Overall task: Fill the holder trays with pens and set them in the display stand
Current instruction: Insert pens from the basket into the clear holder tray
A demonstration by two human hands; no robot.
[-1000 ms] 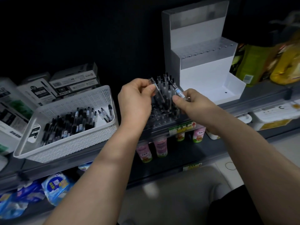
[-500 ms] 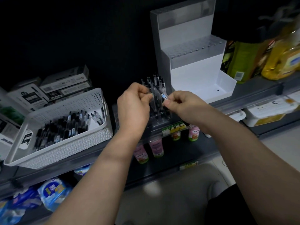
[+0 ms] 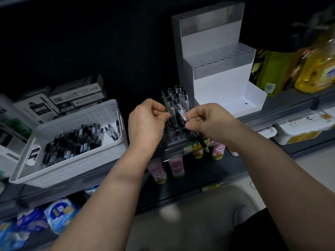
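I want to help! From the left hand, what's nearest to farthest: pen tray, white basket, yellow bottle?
1. Clear plastic holder tray of pens, right beside the left hand.
2. White perforated plastic basket, just left.
3. Yellow plastic bottle, far right.

— Was anything legible on those shelves?

— Barely. At three o'clock a white strip (image 3: 297,122) on the shelf edge bore a black "C".

— And the price tag (image 3: 194,145) near the middle?

— It sat at five o'clock from centre and carried dark Chinese characters. The first looked like "中"; the rest were blurred.

— The packets below?

— The blue packet (image 3: 59,212) at seven o'clock showed large white characters I couldn't make out. The boxes (image 3: 76,98) at ten o'clock, the pens (image 3: 79,140) and the green bottle (image 3: 272,69) at two o'clock held print too small to read.
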